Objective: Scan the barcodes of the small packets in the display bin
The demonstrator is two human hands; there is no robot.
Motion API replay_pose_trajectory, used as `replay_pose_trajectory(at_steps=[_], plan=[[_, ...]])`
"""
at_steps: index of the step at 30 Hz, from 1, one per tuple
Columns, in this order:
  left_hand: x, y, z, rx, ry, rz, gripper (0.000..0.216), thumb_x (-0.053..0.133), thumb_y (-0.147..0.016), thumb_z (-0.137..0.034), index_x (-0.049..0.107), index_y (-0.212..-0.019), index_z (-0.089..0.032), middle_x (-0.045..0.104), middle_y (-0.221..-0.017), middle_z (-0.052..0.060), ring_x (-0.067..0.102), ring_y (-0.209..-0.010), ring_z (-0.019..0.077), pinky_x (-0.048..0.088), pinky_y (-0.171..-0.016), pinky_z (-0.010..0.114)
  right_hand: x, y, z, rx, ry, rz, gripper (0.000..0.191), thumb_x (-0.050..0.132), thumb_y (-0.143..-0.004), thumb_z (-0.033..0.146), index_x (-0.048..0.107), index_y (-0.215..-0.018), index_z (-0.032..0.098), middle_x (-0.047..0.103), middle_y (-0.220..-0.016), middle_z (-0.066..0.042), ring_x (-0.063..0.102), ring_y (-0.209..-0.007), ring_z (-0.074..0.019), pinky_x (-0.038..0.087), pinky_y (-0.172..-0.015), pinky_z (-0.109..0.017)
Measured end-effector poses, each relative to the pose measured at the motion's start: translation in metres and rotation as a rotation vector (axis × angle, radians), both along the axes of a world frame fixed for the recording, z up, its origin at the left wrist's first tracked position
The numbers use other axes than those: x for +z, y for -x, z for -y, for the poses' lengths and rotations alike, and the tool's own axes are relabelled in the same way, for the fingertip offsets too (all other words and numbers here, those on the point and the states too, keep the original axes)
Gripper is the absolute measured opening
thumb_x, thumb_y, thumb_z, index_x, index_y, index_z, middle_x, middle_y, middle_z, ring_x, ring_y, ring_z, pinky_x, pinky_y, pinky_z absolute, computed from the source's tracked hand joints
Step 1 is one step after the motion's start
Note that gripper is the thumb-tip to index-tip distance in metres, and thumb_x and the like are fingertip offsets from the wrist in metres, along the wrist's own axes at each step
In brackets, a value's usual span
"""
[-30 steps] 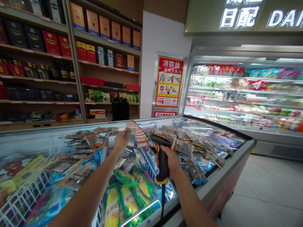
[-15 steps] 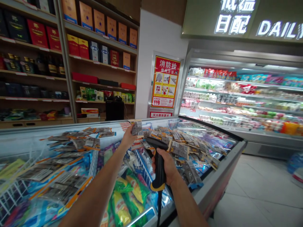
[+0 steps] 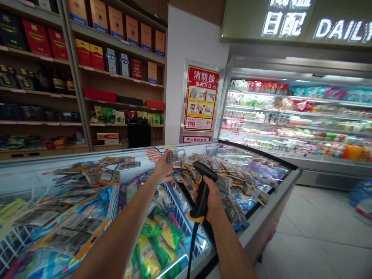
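Note:
In my right hand (image 3: 213, 197) is a black and yellow barcode scanner (image 3: 202, 193), held by its handle, with its head tilted up over the chest freezer. A dark cable hangs down from its base. My left hand (image 3: 163, 166) reaches to the back of the freezer and grips a small flat packet (image 3: 173, 158) with a barcode on its label. Right of the scanner lies a loose pile of similar brown and grey packets (image 3: 232, 170). Below my hands, green and yellow bags (image 3: 159, 236) lie inside a wire basket.
More flat packets (image 3: 69, 228) are spread over the freezer's left side. The freezer's metal rim (image 3: 267, 209) runs along the right, beside a tiled floor (image 3: 302, 232). Shelves of boxes (image 3: 122, 77) stand behind at left; a lit refrigerated display (image 3: 290, 116) is at right.
My right hand has moved slightly right, and the scanner's head has turned and risen. The packet in my left hand has shifted slightly right. The whole view has shifted a little.

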State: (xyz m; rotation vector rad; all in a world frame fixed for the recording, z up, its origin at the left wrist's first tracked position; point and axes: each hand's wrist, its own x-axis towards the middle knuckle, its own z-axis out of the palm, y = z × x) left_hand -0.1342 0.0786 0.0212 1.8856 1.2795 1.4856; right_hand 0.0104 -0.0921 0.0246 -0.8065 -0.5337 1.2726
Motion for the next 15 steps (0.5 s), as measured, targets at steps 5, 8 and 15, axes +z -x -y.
replay_pose_trajectory(at_steps=[5,8,15], plan=[[0.015,-0.02,-0.007,0.106,-0.007,-0.117,0.068,0.055,-0.056,0.005,0.046,-0.121,-0.011,0.049,-0.129,0.015,0.045,-0.119,0.0234,0.035,-0.1,0.035,0.004,-0.002,0.001,-0.068,0.017,-0.019,0.026,0.06,-0.063,0.042,0.052,-0.066,0.018,0.049,-0.042,0.005,0.043,-0.033,-0.0082,0.033,-0.031,-0.02],[0.019,-0.033,-0.007,0.123,0.033,-0.12,0.066,0.054,-0.06,0.003,0.042,-0.124,-0.011,0.047,-0.13,0.016,0.044,-0.12,0.023,0.037,-0.098,0.035,0.004,-0.001,0.001,-0.071,0.02,-0.011,0.026,0.059,-0.064,0.042,0.051,-0.064,0.018,0.051,-0.044,0.005,0.044,-0.033,-0.0085,0.034,-0.031,-0.02],[0.013,-0.064,0.003,0.045,-0.005,-0.37,0.066,0.051,-0.064,0.0,0.038,-0.128,-0.01,0.04,-0.135,0.018,0.04,-0.124,0.0233,0.033,-0.101,0.035,0.003,-0.001,0.0,-0.057,-0.005,-0.036,0.028,0.06,-0.063,0.043,0.051,-0.068,0.017,0.052,-0.046,0.005,0.045,-0.034,-0.0082,0.034,-0.031,-0.019]])
